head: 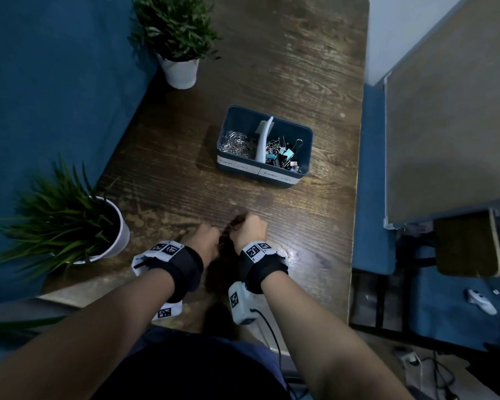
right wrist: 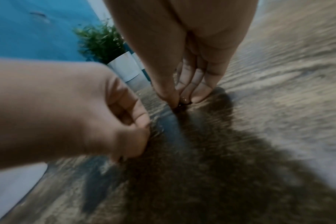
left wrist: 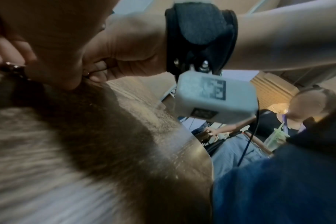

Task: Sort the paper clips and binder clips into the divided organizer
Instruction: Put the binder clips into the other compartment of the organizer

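Observation:
The dark blue divided organizer stands mid-table, with silver paper clips in its left compartment and binder clips in its right, either side of a white divider. Both hands work close together near the table's front edge. My right hand points its fingers down at the wood and pinches a small shiny clip between thumb and fingertips. My left hand is curled beside it, its fingers closed around a small dark clip with a metal loop. What kind of clip either one is stays unclear.
One potted plant in a white pot stands at the left table edge near my left hand, another at the back left. A blue wall runs along the left. The table's right edge drops to a chair and cables.

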A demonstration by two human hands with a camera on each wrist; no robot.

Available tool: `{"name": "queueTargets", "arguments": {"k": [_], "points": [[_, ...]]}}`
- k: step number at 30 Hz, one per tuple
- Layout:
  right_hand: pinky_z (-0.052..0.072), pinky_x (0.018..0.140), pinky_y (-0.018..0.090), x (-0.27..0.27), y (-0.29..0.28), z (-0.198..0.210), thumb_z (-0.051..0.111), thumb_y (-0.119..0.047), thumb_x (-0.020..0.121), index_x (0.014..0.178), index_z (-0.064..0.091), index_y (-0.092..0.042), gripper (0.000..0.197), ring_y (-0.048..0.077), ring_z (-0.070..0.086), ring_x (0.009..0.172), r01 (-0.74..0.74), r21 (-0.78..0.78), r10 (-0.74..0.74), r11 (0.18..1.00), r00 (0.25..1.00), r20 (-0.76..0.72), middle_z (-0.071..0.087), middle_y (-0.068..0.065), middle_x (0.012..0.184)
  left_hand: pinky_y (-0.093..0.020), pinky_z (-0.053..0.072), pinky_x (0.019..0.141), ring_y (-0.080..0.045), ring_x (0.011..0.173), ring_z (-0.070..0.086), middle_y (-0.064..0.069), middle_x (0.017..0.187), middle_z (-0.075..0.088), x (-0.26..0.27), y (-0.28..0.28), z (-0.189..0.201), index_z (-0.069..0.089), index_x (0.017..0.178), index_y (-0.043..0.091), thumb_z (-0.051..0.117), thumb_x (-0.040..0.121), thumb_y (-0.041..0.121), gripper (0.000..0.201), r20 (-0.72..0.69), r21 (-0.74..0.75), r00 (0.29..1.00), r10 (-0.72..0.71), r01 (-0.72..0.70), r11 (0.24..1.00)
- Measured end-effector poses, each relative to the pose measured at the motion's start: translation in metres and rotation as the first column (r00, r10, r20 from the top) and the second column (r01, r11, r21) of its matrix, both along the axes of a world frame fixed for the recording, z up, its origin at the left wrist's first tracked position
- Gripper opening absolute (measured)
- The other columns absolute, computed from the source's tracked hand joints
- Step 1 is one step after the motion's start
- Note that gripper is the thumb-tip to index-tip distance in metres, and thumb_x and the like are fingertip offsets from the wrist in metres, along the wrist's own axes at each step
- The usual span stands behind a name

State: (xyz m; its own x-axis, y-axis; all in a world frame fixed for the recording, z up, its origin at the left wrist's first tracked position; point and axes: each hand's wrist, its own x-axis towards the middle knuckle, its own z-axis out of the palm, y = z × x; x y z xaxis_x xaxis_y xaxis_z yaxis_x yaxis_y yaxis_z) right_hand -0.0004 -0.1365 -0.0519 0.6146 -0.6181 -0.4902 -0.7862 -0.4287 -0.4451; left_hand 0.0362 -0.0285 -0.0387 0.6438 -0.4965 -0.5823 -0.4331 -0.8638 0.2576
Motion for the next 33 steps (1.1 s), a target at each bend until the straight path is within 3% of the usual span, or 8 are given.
{"name": "queueTargets", "arguments": {"k": [4,8,12,16,22,27,31,33], "points": [[0.055,0.082,0.029,0.002,-0.003,-0.002,0.069,-0.015,0.072,0.103,0.065,-0.011,0.031,0.027,0.066,0.098,0.003,0.075,-0.002,0.997,1.000,-0.011,0.070,0.011,0.100,-0.033,0.051,0.078,-0.028,0.089,0.063,-0.010,0.095,0.064,0.004,0.007,0.002,0.065,0.089,0.009,0.056,0.080,0.016,0.014,-0.059,-0.086,0.996,0.066,-0.071,0.994],[0.051,0.078,0.023,-0.002,-0.010,0.001,0.068,-0.013,0.074,0.100,0.063,-0.010,0.027,0.015,0.064,0.087,-0.033,0.135,0.029,0.990,0.999,0.031,0.070,0.002,0.092,-0.026,0.049,0.072,-0.020,0.072,0.062,-0.001,0.062,0.058,0.008,0.019,0.007,0.069,0.076,0.005,0.063,0.077,0.008,0.006,-0.119,-0.241,0.944,0.309,-0.329,0.913],[0.046,0.063,0.019,-0.013,-0.027,0.004,0.073,-0.004,0.075,0.095,0.062,-0.012,0.024,0.008,0.058,0.067,-0.055,0.255,0.032,0.965,0.995,0.091,0.062,-0.006,0.071,-0.014,0.045,0.046,-0.012,0.056,0.059,-0.006,0.066,0.061,0.018,0.029,0.019,0.064,0.074,0.009,0.067,0.080,0.006,0.007,-0.322,-0.340,0.820,0.472,-0.566,0.751],[0.056,0.080,0.037,-0.018,-0.045,0.019,0.074,0.001,0.075,0.075,0.062,-0.021,0.026,0.015,0.062,0.071,-0.090,0.307,0.027,0.947,0.978,0.205,0.065,-0.002,0.071,-0.015,0.046,0.047,-0.003,0.045,0.060,-0.009,0.072,0.059,0.037,0.020,0.039,0.061,0.077,0.010,0.066,0.082,0.004,0.009,-0.443,-0.495,0.741,0.505,-0.672,0.551],[0.051,0.069,0.017,0.047,-0.075,0.095,0.066,0.007,0.079,0.090,0.066,-0.006,0.017,0.004,0.056,0.065,-0.163,0.293,-0.013,0.942,0.856,0.517,0.063,-0.002,0.074,-0.022,0.055,0.060,-0.014,0.059,0.063,-0.003,0.070,0.063,0.088,-0.037,0.089,0.059,0.069,0.018,0.067,0.077,0.004,0.018,-0.422,-0.663,0.741,0.522,-0.646,0.380],[0.054,0.074,0.026,0.105,-0.091,0.108,0.072,-0.006,0.076,0.073,0.062,-0.023,0.020,0.007,0.060,0.068,-0.044,0.144,-0.041,0.989,0.842,0.538,0.063,-0.010,0.068,-0.033,0.059,0.073,-0.021,0.069,0.070,-0.007,0.074,0.070,0.124,-0.083,0.100,0.061,0.063,0.021,0.070,0.076,0.010,0.020,-0.320,-0.642,0.771,0.550,-0.604,0.473],[0.046,0.071,0.018,0.118,-0.100,0.103,0.077,-0.016,0.078,0.083,0.065,-0.017,0.013,0.006,0.058,0.069,0.042,0.155,-0.109,0.987,0.885,0.453,0.058,-0.013,0.064,-0.019,0.050,0.049,-0.016,0.064,0.065,-0.011,0.086,0.069,0.138,-0.100,0.099,0.065,0.080,0.010,0.075,0.076,0.008,0.011,-0.291,-0.571,0.748,0.597,-0.636,0.519],[0.045,0.073,0.017,0.120,-0.105,0.101,0.077,-0.015,0.079,0.090,0.066,-0.012,0.016,0.008,0.060,0.073,0.036,0.174,-0.109,0.984,0.898,0.427,0.060,-0.010,0.066,-0.017,0.050,0.047,-0.014,0.062,0.063,-0.011,0.085,0.069,0.146,-0.101,0.096,0.064,0.084,0.009,0.074,0.076,0.005,0.013,-0.280,-0.560,0.745,0.605,-0.639,0.528]]}}
